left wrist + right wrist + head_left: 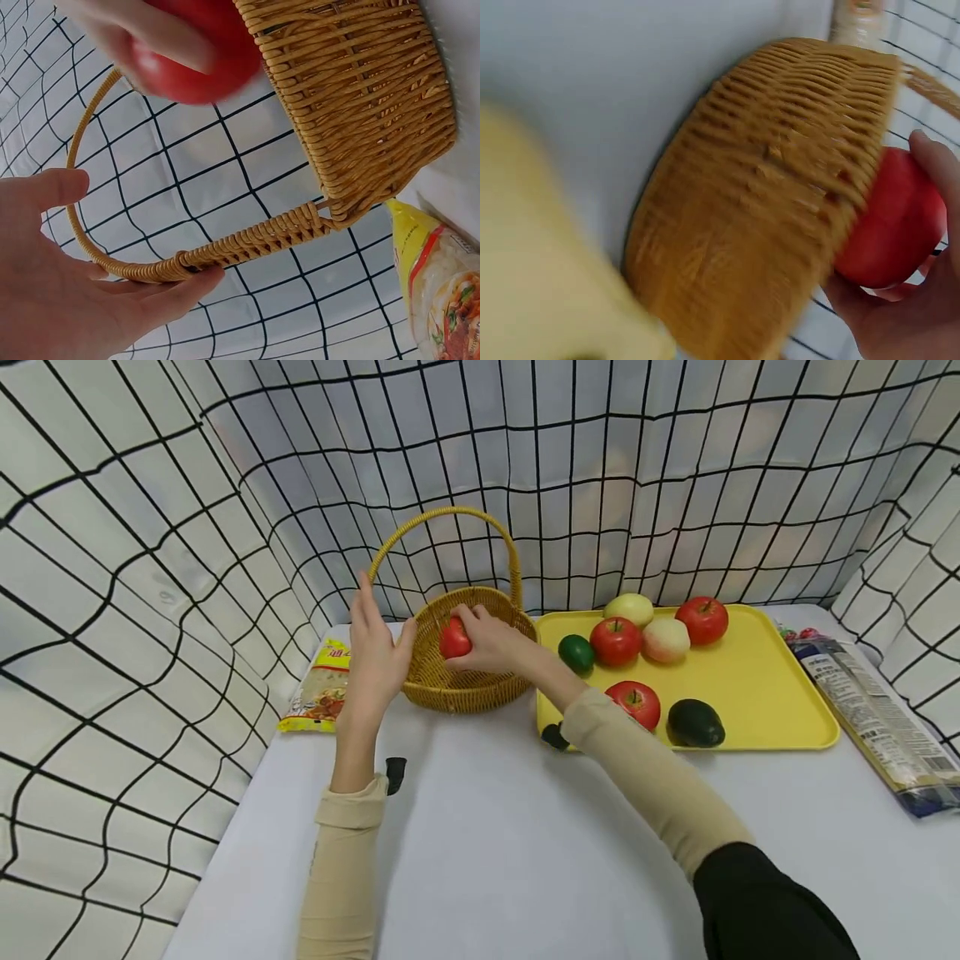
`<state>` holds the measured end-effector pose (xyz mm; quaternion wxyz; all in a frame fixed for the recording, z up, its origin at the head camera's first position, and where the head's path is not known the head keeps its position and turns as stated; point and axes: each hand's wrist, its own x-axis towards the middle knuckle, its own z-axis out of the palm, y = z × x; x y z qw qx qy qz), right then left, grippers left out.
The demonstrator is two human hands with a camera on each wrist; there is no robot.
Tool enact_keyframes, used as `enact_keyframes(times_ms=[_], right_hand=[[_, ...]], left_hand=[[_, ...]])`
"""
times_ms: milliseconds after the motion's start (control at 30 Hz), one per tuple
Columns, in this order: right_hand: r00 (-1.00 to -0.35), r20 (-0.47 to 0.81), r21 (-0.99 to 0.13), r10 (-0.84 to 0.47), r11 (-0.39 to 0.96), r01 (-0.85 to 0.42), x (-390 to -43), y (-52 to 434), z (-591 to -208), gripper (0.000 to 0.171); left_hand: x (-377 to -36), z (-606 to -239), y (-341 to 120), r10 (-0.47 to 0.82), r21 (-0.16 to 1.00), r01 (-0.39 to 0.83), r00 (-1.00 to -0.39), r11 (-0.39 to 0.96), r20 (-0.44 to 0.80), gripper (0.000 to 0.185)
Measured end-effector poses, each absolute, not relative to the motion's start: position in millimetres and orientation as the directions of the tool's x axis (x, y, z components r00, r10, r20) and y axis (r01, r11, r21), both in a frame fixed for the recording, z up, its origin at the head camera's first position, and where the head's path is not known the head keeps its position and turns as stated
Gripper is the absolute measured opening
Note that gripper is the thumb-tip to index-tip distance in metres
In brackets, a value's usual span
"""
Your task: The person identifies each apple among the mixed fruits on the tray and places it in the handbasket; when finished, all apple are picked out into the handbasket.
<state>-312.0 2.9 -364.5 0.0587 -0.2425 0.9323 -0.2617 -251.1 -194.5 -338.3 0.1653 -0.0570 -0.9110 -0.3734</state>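
A yellow-brown wicker basket [468, 697] with a tall arched handle [450, 512] stands at the back of the table. My right hand [491, 645] grips a red apple [454, 639] over the basket's opening. In the right wrist view the apple [896, 221] shows just beyond the basket rim, fingers and thumb around it. My left hand [375, 652] is raised at the basket's left side. Its fingers are extended along the handle [247, 244] and touch it, with the thumb held apart, as the left wrist view shows.
A yellow tray [757, 693] to the right holds several red apples [616, 642], a peach [666, 640], a pale yellow fruit [630, 608], a small green fruit [576, 653] and an avocado [696, 723]. Packaged food bags [318, 689] [881, 718] lie at both sides. Black netting [600, 485] encloses the table.
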Motion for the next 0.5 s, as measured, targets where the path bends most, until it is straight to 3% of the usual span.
enact_keyframes(times_ms=[233,500], right_hand=[[-0.851,-0.223,-0.449,-0.476,0.825,-0.344,-356,-46,-372,0.094],[-0.856,-0.262,-0.402,-0.447,0.856,-0.324,-367,-64,-372,0.093]], left_hand=[[-248,-344,-196,-0.021,0.68,0.247,-0.933,0.691,0.36,0.087],[-247,-337,-194,-0.014,0.658,0.224,-0.941,0.719,0.337,0.087]])
